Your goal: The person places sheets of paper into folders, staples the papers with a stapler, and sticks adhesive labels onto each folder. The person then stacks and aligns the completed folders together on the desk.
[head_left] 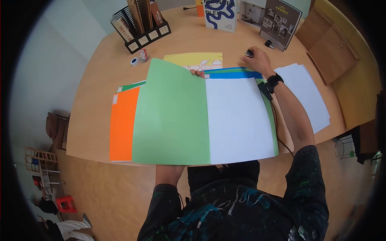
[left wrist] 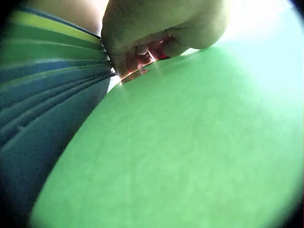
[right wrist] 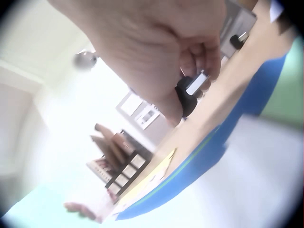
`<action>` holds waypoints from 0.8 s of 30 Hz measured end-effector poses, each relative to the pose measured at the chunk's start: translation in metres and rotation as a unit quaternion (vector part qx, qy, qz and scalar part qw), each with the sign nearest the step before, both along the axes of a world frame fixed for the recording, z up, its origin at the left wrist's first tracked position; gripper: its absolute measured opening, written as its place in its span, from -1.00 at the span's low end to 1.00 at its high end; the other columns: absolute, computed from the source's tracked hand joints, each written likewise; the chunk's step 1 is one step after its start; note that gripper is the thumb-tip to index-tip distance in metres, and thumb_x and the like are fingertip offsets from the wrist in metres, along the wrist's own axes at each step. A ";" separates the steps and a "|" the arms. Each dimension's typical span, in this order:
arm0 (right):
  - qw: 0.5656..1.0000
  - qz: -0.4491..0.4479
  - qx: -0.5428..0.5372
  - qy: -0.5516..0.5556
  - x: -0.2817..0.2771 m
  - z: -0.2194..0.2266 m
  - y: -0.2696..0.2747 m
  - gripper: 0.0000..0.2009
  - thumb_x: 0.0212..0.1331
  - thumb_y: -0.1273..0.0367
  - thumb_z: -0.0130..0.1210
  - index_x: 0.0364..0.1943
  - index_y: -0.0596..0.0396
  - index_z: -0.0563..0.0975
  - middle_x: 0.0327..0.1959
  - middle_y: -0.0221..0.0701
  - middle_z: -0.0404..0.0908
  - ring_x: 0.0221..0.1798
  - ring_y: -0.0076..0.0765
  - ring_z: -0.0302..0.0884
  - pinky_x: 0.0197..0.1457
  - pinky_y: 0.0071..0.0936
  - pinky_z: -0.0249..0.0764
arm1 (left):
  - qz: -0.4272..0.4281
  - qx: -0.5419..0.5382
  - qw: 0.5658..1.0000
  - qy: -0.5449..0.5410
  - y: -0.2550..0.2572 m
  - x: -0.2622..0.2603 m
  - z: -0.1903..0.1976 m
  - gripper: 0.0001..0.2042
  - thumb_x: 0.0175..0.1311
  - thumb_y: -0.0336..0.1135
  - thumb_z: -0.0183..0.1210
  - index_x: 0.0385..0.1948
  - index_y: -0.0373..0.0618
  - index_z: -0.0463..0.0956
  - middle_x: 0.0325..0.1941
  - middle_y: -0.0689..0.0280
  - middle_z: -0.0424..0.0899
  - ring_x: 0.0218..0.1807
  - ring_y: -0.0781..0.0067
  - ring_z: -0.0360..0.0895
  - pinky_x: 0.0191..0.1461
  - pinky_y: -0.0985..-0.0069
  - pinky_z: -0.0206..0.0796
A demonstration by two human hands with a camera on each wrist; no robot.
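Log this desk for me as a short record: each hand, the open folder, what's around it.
Left hand: fingers curled over the top edge of the green folder, near its fold
Right hand: pinches a small black clip, beyond the folder
Green folder: open, white paper on its right side
Left of it: orange folder, partly covered
Right of it: loose white sheets
Beyond it: yellow sheet with labels
Far left: black organizer holding books
Far right: upright dark book
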State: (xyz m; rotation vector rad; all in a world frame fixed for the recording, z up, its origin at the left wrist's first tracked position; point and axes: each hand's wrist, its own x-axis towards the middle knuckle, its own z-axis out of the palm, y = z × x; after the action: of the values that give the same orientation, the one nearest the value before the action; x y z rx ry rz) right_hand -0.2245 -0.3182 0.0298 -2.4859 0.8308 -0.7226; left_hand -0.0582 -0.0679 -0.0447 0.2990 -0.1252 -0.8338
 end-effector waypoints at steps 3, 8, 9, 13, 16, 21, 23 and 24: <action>0.995 -0.099 0.002 -0.015 -0.021 -0.017 -0.032 -0.55 0.05 0.17 0.41 -0.06 0.17 0.62 -0.12 -0.14 0.73 -0.04 -0.07 0.69 0.06 -0.26 0.55 | 0.042 0.016 0.998 0.042 -0.006 -0.006 0.005 -0.78 0.52 -0.33 0.07 -0.30 -0.32 0.41 -0.20 0.14 0.48 0.00 0.22 0.50 0.38 0.36 0.43; 0.995 -0.100 -0.002 0.006 -0.024 -0.029 -0.048 -0.51 0.06 0.10 0.41 -0.04 0.16 0.59 -0.08 -0.12 0.72 0.01 -0.05 0.68 0.08 -0.24 0.55 | 0.024 0.035 0.999 0.020 0.001 -0.008 0.013 -0.82 0.53 -0.40 0.05 -0.30 -0.34 0.40 -0.22 0.15 0.46 -0.02 0.24 0.49 0.36 0.37 0.46; 0.995 -0.100 0.000 0.006 -0.024 -0.030 -0.048 -0.51 0.06 0.10 0.41 -0.04 0.16 0.59 -0.08 -0.12 0.72 0.01 -0.05 0.68 0.08 -0.24 0.55 | 0.030 0.045 0.998 0.028 0.000 -0.008 0.014 -0.82 0.53 -0.41 0.05 -0.29 -0.34 0.40 -0.22 0.15 0.46 -0.02 0.24 0.49 0.36 0.37 0.46; 0.996 -0.092 0.000 0.020 -0.024 -0.031 -0.053 -0.44 0.08 0.08 0.40 0.06 0.19 0.56 -0.04 -0.10 0.70 0.05 -0.03 0.66 0.15 -0.25 0.54 | 0.051 0.083 0.993 0.060 -0.004 -0.009 0.021 -0.84 0.53 -0.43 0.04 -0.29 -0.33 0.40 -0.22 0.15 0.46 -0.03 0.25 0.49 0.35 0.39 0.47; 0.992 -0.126 -0.020 0.023 -0.024 -0.030 -0.043 -0.38 0.12 0.08 0.37 0.18 0.20 0.52 0.09 -0.07 0.65 0.18 -0.01 0.59 0.23 -0.23 0.49 | 0.062 0.106 0.989 0.082 -0.003 -0.010 0.018 -0.85 0.53 -0.44 0.04 -0.29 -0.33 0.40 -0.22 0.15 0.46 -0.03 0.25 0.49 0.34 0.40 0.48; 0.996 -0.034 -0.018 -0.083 -0.055 0.019 0.015 -0.33 0.22 0.07 0.29 0.32 0.18 0.44 0.29 -0.06 0.51 0.36 0.03 0.43 0.38 -0.20 0.38 | 0.024 0.050 0.998 -0.016 -0.004 -0.004 0.004 -0.86 0.48 -0.43 0.12 -0.26 -0.30 0.38 -0.13 0.16 0.46 0.01 0.27 0.47 0.34 0.40 0.47; 0.980 0.163 0.116 0.009 -0.078 0.043 0.060 -0.34 0.28 0.03 0.23 0.35 0.15 0.43 0.34 -0.08 0.47 0.36 0.01 0.44 0.43 -0.18 0.34 | -0.028 -0.005 0.998 -0.056 0.009 -0.001 0.000 -0.80 0.46 -0.31 0.16 -0.19 -0.29 0.45 -0.11 0.18 0.49 0.06 0.27 0.48 0.42 0.34 0.36; 0.968 0.216 0.108 0.071 -0.087 0.045 0.070 -0.34 0.28 0.01 0.22 0.36 0.11 0.42 0.39 -0.08 0.43 0.41 0.01 0.38 0.48 -0.16 0.28 | -0.082 -0.062 0.990 -0.099 0.014 0.001 -0.001 -0.72 0.44 -0.19 0.20 -0.12 -0.28 0.51 -0.10 0.20 0.52 0.11 0.27 0.49 0.51 0.27 0.25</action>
State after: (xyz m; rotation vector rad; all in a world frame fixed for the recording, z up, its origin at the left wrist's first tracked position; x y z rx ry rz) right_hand -0.3116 -0.2477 0.0743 -2.4147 0.3639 -0.2882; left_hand -0.0574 -0.0537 -0.0453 0.2557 -0.3899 -0.9542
